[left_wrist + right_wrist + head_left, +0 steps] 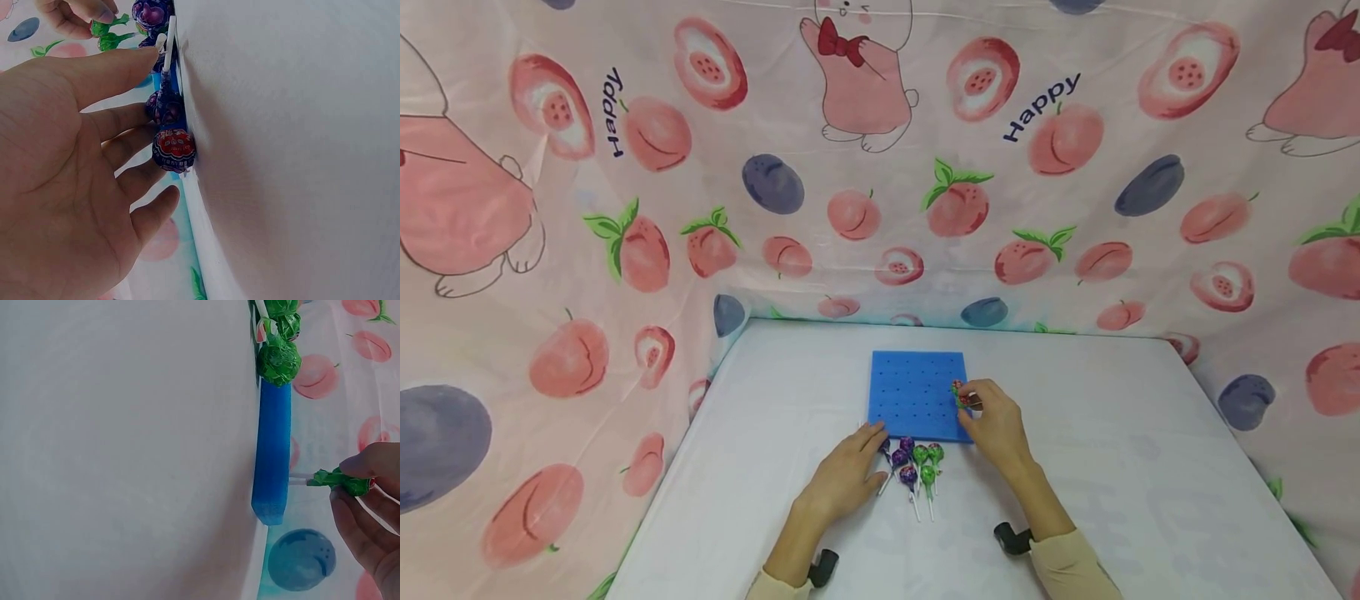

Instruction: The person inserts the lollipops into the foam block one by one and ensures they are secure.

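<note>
A blue board (913, 400) with rows of small holes lies on the white table. At its right side my right hand (997, 423) pinches a green-wrapped lollipop (355, 485) between thumb and fingers. Its stick points down toward the board; a second stick shows close beside it in the right wrist view. Another green and red lollipop head (957, 386) shows just beyond the fingertips. My left hand (841, 472) rests at the board's near left corner, fingers extended, beside purple-wrapped lollipops (175, 150). Its fingers partly cover one of them in the head view.
Several purple lollipops (908, 476) and green lollipops (928, 476) lie loose along the board's near edge, sticks mostly toward me. A fruit-print cloth (865, 275) hangs behind and beside the white table (1075, 400).
</note>
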A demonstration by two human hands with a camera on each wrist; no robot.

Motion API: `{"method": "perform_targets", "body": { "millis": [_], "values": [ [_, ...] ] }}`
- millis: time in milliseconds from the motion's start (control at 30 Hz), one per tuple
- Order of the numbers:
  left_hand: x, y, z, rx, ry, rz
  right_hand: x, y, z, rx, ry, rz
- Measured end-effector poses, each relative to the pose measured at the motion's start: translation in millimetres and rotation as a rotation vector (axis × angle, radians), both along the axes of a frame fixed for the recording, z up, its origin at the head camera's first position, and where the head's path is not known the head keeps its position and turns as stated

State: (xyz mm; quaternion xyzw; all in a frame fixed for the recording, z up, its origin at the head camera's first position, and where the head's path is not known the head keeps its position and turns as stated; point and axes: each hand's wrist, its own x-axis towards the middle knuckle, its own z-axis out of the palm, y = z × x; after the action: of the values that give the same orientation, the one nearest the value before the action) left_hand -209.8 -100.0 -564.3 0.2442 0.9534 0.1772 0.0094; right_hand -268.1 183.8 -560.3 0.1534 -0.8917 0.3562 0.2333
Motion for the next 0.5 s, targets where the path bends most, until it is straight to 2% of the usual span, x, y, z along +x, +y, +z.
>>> {"method": "perform_targets", "body": {
  "millis": [367, 500],
  "values": [
    [-0.2, 0.2, -1.3, -0.001, 0.001, 0.001, -1.5, 0.3, -2.2, 0.000, -0.044, -0.004],
    [-0.6, 0.4, -1.7, 0.011, -0.001, 0.000, -3.1, 0.3, -3.3, -0.006, -0.036, 0.012]
  ]
}}
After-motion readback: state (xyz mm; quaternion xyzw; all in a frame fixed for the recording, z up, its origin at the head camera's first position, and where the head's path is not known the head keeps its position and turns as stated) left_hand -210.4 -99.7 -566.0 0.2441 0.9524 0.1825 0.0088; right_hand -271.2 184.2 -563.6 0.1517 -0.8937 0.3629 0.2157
